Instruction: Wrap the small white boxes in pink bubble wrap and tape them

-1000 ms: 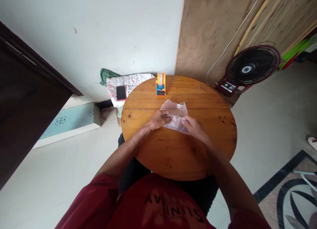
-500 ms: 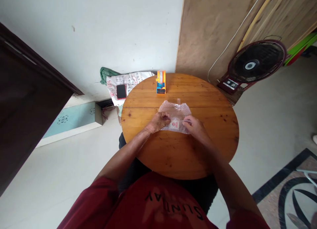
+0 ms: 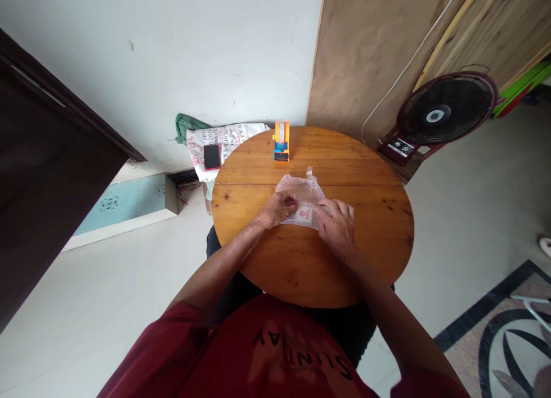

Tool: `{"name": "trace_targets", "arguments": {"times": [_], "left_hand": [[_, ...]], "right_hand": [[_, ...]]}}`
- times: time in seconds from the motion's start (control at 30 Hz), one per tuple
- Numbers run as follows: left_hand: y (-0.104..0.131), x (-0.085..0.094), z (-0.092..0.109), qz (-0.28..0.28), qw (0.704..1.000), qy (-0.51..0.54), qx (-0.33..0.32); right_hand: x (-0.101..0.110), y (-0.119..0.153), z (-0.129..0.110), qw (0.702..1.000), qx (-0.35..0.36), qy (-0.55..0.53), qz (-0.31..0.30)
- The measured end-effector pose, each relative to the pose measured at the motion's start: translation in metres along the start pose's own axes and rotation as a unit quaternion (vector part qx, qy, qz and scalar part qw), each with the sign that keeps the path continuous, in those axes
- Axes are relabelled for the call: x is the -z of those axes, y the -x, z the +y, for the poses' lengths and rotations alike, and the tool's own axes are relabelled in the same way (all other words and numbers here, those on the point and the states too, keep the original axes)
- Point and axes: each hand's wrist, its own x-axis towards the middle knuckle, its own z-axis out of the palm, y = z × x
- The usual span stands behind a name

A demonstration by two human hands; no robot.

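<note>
The bare left hand [image 3: 279, 208] is pinching; the bare right hand [image 3: 337, 223] is curving palm-down, both bare forearms [image 3: 230, 246] slanting inward.

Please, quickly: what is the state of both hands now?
Left hand: closed, holding the bubble wrap.
Right hand: at the bubble wrap's right edge; whether gripping cannot be told.

the dark red shirt [image 3: 224, 360] bears black lettering [image 3: 303, 356].

Single view, from my head, facing forward and steeply down. My shirt [image 3: 232, 352] lies nearest, along the bottom edge; round desk [image 3: 297, 266] mid-frame, within reach, my left hand [image 3: 276, 209] and right hand [image 3: 338, 225] near centre; white wall [image 3: 193, 53] beyond, across the top left.
</note>
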Motion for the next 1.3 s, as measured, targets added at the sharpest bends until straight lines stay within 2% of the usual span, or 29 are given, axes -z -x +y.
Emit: {"name": "trace_targets", "arguments": {"times": [0.13, 0.3, 0.43, 0.57, 0.67, 0.8, 0.93, 1.1, 1.3], "left_hand": [[-0.001, 0.0, -0.002, 0.002, 1.0, 0.007, -0.002], [0.002, 0.003, -0.005, 0.013, 1.0, 0.004, 0.01], [0.012, 0.019, -0.009, 0.036, 0.998, -0.057, 0.011], [0.025, 0.04, -0.013, 0.083, 0.988, -0.13, -0.005], [0.036, 0.047, -0.013, 0.114, 0.982, -0.151, 0.006], [0.048, 0.047, -0.01, 0.145, 0.974, -0.174, 0.021], [0.053, 0.046, -0.004, 0.137, 0.972, -0.18, 0.07], [0.052, 0.042, 0.002, 0.139, 0.971, -0.121, 0.151], [0.042, 0.03, -0.001, 0.137, 0.973, -0.08, 0.17]], "right_hand": [[0.003, -0.003, -0.017, 0.997, 0.072, -0.003, -0.031], [-0.002, -0.007, -0.018, 0.995, 0.079, -0.01, -0.058], [-0.001, -0.009, -0.014, 0.994, 0.077, -0.029, -0.07], [0.003, -0.01, -0.014, 0.993, 0.079, -0.04, -0.08], [0.004, -0.012, -0.014, 0.992, 0.078, -0.045, -0.087], [0.005, -0.012, -0.014, 0.992, 0.078, -0.053, -0.088], [0.005, -0.012, -0.015, 0.992, 0.07, -0.047, -0.091], [0.004, -0.012, -0.015, 0.993, 0.07, -0.047, -0.086], [0.005, -0.012, -0.015, 0.993, 0.07, -0.052, -0.084]]}}
